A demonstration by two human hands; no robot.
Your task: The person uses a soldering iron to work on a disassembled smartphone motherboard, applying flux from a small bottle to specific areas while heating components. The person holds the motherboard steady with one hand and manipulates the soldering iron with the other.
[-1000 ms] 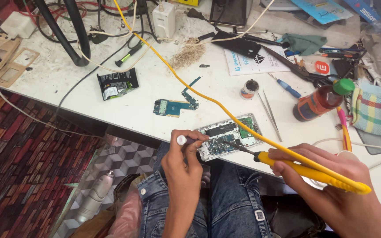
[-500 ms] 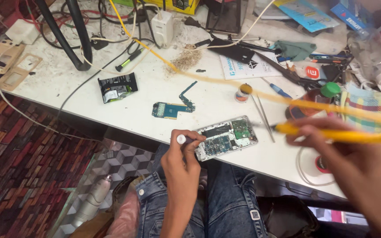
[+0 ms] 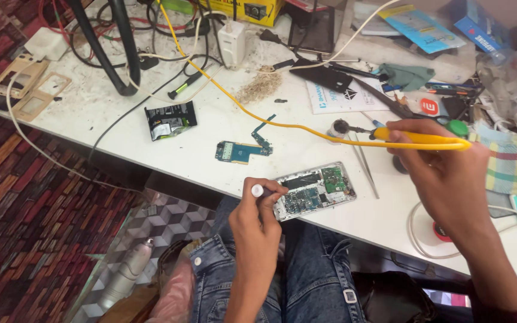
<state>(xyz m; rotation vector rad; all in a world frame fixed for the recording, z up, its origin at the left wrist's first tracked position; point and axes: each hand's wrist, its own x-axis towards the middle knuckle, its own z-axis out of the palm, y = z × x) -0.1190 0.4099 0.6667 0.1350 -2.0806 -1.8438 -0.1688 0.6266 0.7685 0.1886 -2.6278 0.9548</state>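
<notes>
The white bench (image 3: 121, 113) fills the upper part of the head view, cluttered along its far edge with black cables, a white charger block and papers. A checked cloth (image 3: 513, 164) lies at the bench's right end. The person's jeans-clad legs (image 3: 306, 281) show below the near edge.

The right hand (image 3: 444, 173) is raised above the bench, its fingers wrapped around the yellow handle of a soldering iron (image 3: 420, 139) – the iron lies roughly level, its metal tip pointing left toward a small round tin (image 3: 339, 127), and its yellow cord (image 3: 240, 107) runs back across the bench to the far side.

The left hand (image 3: 258, 215) rests at the near edge, fingers pinching a thin tool with a white rounded cap (image 3: 258, 191), just beside the opened phone (image 3: 313, 190). That phone lies flat at the bench's front edge between the 2 hands, its back off and green and blue circuit boards showing.

Farther left lie a black module (image 3: 170, 119) and a loose blue circuit board (image 3: 243, 149) – well apart from the phone. Metal tweezers (image 3: 366, 170) lie just right of the phone
</notes>
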